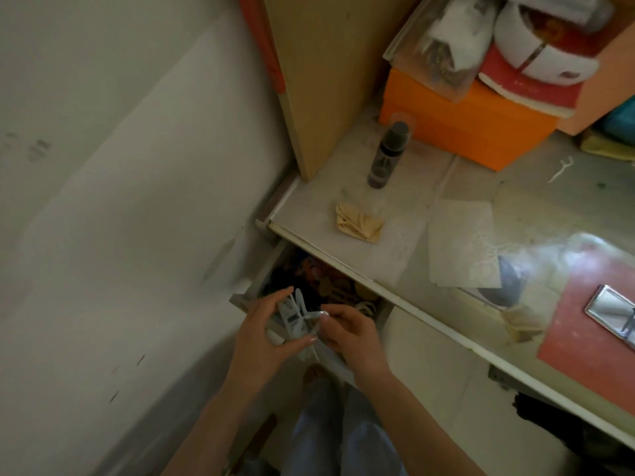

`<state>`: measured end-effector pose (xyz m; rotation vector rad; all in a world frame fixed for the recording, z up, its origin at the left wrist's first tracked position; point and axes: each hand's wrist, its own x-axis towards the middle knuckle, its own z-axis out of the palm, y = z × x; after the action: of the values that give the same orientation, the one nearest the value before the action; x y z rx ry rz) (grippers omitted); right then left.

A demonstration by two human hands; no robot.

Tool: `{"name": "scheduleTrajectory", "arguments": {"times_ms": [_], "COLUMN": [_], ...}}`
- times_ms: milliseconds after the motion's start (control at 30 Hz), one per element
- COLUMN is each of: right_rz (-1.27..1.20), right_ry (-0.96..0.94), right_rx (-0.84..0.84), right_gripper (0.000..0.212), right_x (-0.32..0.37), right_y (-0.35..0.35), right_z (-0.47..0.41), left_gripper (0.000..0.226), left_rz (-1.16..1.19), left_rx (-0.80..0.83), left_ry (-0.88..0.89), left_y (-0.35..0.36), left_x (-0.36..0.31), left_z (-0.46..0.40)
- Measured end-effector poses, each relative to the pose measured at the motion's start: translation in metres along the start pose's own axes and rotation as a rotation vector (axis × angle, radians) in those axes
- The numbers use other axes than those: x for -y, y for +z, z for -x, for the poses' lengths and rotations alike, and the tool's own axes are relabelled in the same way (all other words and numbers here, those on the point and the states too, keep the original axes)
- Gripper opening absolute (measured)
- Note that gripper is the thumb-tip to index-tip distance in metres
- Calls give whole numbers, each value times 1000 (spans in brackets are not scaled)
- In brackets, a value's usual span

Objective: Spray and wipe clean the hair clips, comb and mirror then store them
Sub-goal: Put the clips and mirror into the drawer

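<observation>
Both my hands hold pale blue-grey hair clips (294, 316) over an open drawer (240, 301) under the desk's left end. My left hand (266, 333) curls around the bundle from the left. My right hand (347, 333) pinches one clip's end from the right. The drawer holds several dark, orange and tan hair accessories (335, 288). On the desk stand a dark spray bottle (386, 156) with a clear cap and a crumpled tan cloth (359, 222). A shiny rectangular mirror (613, 312) lies on a red mat at the right edge. I see no comb.
An orange box (467, 128) with a bag, a red book and a white device on top stands at the back of the desk. A wooden panel (326, 73) rises at the left. A white card (462, 242) lies mid-desk. A pale wall fills the left.
</observation>
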<state>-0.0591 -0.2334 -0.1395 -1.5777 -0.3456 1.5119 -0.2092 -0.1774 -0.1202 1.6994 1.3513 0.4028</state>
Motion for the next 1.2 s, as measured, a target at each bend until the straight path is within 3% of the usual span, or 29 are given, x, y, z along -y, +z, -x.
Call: {"name": "scheduleTrajectory", "arguments": {"times_ms": [300, 533, 867, 1067, 1200], "right_rz": [58, 482, 751, 816, 865], "right_ry": [-15, -219, -262, -346, -359], "right_rx": [-127, -277, -208, -198, -175], "right_gripper": [12, 5, 10, 11, 15], "right_x": [-7, -18, -44, -57, -62], "right_y": [-25, -35, -32, -30, -32], "right_z": [0, -16, -27, -25, -23], "left_gripper": [77, 73, 73, 89, 87], "left_rz": [-57, -163, -704, -735, -759], "left_rx": [188, 182, 123, 138, 157], "left_ry": [24, -75, -32, -78, -90], "left_y": [23, 34, 28, 29, 27], "left_x": [-6, 3, 41, 43, 45], "left_z": [-8, -18, -5, -2, 0]}}
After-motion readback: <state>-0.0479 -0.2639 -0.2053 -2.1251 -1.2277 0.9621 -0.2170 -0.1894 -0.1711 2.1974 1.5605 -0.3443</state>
